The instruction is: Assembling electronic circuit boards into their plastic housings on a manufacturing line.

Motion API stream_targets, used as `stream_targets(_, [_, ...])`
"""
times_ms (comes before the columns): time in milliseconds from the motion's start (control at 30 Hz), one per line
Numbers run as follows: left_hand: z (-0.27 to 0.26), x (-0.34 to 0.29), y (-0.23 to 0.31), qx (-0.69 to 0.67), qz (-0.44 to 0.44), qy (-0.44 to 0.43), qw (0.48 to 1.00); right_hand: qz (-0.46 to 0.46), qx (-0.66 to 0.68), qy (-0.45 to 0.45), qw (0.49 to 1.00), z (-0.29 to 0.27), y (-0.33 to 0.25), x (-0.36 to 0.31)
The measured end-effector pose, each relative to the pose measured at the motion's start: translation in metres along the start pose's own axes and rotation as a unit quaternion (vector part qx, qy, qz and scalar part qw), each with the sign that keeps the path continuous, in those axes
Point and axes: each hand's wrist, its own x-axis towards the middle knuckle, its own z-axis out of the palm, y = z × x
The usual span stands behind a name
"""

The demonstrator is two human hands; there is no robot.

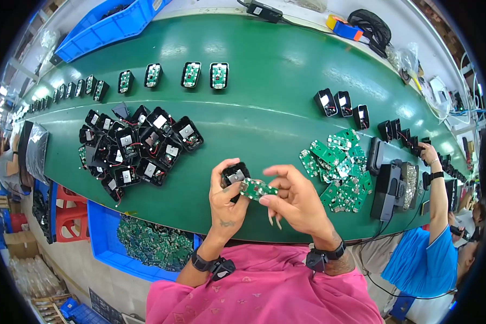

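In front of my body, my left hand is closed around a small black plastic housing, which has a pale metal-looking part inside. A green circuit board lies slantwise across the near side of that housing. My right hand grips the board's right end by the thumb and fingers, while my left thumb rests near its left end. Left of my hands is a heap of black housings with thin red wires. To the right, green circuit boards lie in a loose pile.
Along the far side runs a row of housings with boards in them. Empty-looking black housings line the right. A black device stands beside the board pile. A co-worker's hand reaches in at right. A blue bin of boards sits lower left.
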Motion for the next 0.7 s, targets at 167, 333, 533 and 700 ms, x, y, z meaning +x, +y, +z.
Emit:
stream_targets(167, [0.001,-0.004,0.004,-0.026,-0.007,-0.013,1.0,0.032,-0.018,0.013,0.999,-0.009,0.011,0.006])
stream_targets(333, [-0.001,-0.003,0.007,-0.001,-0.003,-0.063,0.998,-0.015,0.044,0.052,0.998,-0.01,0.029,0.007])
stream_targets(533, [0.008,0.0,0.019,-0.267,-0.147,-0.093,0.948,-0.007,0.05,0.096,0.994,-0.014,0.039,0.007])
stream_targets(700, [0.006,0.001,0.014,-0.336,-0.167,-0.117,0.919,-0.029,0.057,0.107,0.992,-0.012,0.043,0.009])
